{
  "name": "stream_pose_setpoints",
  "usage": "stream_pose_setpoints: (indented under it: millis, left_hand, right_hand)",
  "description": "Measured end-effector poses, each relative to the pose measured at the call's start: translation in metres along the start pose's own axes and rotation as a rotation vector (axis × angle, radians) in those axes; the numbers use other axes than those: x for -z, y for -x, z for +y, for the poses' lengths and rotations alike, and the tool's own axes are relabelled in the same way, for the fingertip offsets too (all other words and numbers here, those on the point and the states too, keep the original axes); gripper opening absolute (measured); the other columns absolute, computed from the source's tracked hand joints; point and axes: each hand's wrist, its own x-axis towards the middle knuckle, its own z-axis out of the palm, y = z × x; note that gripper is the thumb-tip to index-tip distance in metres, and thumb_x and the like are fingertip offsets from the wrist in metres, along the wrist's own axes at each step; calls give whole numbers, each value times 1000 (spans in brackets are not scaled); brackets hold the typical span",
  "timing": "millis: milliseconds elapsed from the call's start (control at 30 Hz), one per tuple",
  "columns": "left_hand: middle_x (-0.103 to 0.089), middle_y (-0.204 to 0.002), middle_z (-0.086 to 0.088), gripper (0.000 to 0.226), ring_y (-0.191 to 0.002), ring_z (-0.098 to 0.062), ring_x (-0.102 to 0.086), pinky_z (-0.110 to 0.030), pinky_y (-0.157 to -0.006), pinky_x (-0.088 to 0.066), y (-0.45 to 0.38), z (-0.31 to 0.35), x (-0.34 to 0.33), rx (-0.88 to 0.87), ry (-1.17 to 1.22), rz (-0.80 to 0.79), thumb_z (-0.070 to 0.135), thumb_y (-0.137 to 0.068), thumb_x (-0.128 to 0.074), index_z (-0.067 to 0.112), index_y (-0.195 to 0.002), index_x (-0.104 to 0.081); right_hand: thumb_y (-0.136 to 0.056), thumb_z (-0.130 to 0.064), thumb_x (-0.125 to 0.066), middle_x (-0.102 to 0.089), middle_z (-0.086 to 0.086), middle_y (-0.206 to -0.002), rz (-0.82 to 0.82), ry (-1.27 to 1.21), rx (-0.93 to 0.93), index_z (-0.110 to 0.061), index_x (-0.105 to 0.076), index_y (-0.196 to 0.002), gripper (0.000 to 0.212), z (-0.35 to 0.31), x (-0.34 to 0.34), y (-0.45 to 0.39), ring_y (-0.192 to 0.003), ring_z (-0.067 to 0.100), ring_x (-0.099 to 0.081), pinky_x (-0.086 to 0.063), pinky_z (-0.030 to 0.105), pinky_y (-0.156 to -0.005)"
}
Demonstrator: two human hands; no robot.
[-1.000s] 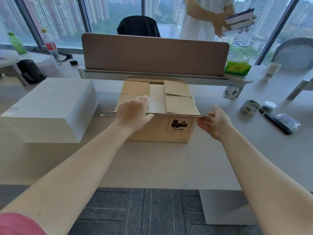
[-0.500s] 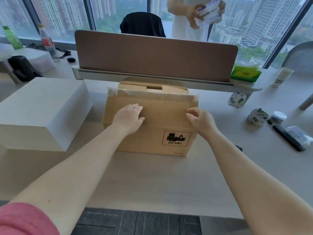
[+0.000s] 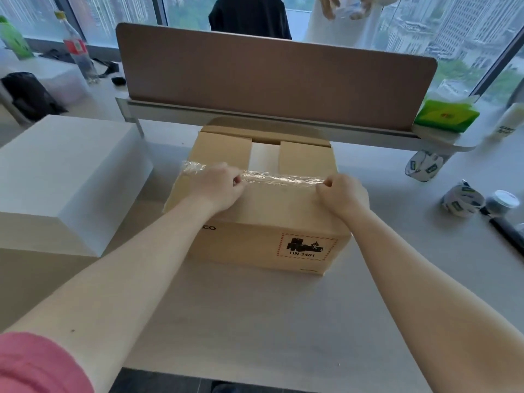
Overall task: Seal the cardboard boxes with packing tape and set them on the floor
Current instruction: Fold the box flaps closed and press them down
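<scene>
Far left, a green plastic bottle [image 3: 14, 38] and a clear plastic bottle w/ red label [image 3: 76, 52] stand by the window, a black bag [image 3: 27, 95] below them. Nearer, a big white rectangular box [image 3: 65, 171] sits on the pale desk [image 3: 255, 321], just beside the brown cardboard box w/ UN 3481 label [image 3: 261, 242], which is at desk centre in front of the brown divider panel [image 3: 272, 80]. The near top flap is folded down; the 2 far side flaps lie w/ a gap btwn them. The left hand [image 3: 215, 188] has fingers curled, pinching a crinkled strip of clear packing tape [image 3: 278, 177] along the flap's far edge; the right hand [image 3: 341, 195] is curled too, pinching the strip's other end. Right of the box: 2 rolls of printed white tape [image 3: 460, 201], a dark-lidded small jar [image 3: 503, 198], a black marker [image 3: 507, 231]. A green tissue pack [image 3: 446, 116] rests on the divider shelf.
</scene>
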Motion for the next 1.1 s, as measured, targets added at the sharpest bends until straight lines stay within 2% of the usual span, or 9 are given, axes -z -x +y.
stream_pose_setpoints:
  millis: [167, 367, 600, 700, 767, 867, 933, 1000, 1100]
  left_hand:
    - [-48, -136, -8, 39, -127, -26, -40, -38, -104, -32, -54, -18, 5, 103, 159, 39, 28, -95, -46, 10, -130, -48]
    - [-39, -143, -15, 49, -132, -33, -32, -39, -106, -32, -130, -44, 5, 207, 241, -17, 20, -92, -48, 6, -138, -38]
    - [-45, -139, -16, 49, -128, -35, -41, -39, -102, -36, -185, -66, -7, 395, 475, -36, 31, -95, -45, 3, -134, -41]
    - [-48, -136, -22, 53, -125, -38, -44, -41, -102, -37, -195, -72, -10, 489, 618, 59, 35, -97, -41, -7, -130, -45]
    - [-53, -130, -23, 49, -120, -40, -47, -42, -99, -40, -199, -79, -12, 536, 698, 128, 30, -96, -44, -9, -125, -50]
    - [-58, -103, -12, 24, -102, -34, -48, -33, -81, -41, -202, -86, -13, 544, 764, 169, 8, -94, -46, 0, -110, -61]
    - [-59, -112, -9, 31, -109, -30, -50, -28, -81, -40, -201, -84, -8, 528, 819, 190, 0, -92, -42, 9, -116, -59]
    - [-56, -126, -6, 40, -117, -25, -51, -28, -87, -40, -196, -80, 1, 504, 892, 216, 0, -92, -41, 13, -129, -52]
    - [-53, -106, 0, 16, -104, -22, -50, -27, -84, -35, -183, -71, 13, 480, 1062, 265, 23, -96, -44, 18, -107, -55]
  right_hand:
    - [-88, -12, -47, -60, 16, -115, 94, -182, -44, -2, -63, -105, 25, -17, 2, -48, -109, 33, -52, -42, 35, -88]
    - [-90, -15, -46, -50, 20, -131, 59, -149, -169, -1, -50, -127, 40, -25, -4, -112, -123, 35, -43, -36, 38, -102]
    - [-90, -10, -41, -44, 8, -74, -17, -267, -356, -4, -46, -77, 16, -22, -15, -155, -77, 27, -42, -28, 28, -50]
    - [-88, 0, -37, -38, 9, -63, 45, -300, -372, -7, -38, -61, 28, -18, -20, -163, -64, 27, -36, -26, 31, -48]
    - [-88, 1, -38, -50, 13, -77, 88, -339, -380, 2, -57, -77, 22, -15, -22, -166, -80, 34, -44, -41, 36, -63]
    - [-89, -2, -37, -42, 4, -80, 88, -394, -388, -18, -48, -78, 23, -12, -23, -170, -87, 27, -35, -32, 27, -57]
    - [-89, 2, -36, -53, 8, -95, 95, -430, -385, -13, -59, -104, 31, -16, -19, -167, -98, 34, -46, -42, 32, -72]
    - [-89, 2, -38, -55, 12, -124, 132, -470, -397, -9, -47, -131, 44, -18, -14, -161, -114, 32, -51, -41, 33, -85]
    - [-91, -13, -50, -52, 10, -130, 194, -614, -346, -9, -42, -132, 41, -23, -3, -150, -115, 27, -51, -40, 33, -86]
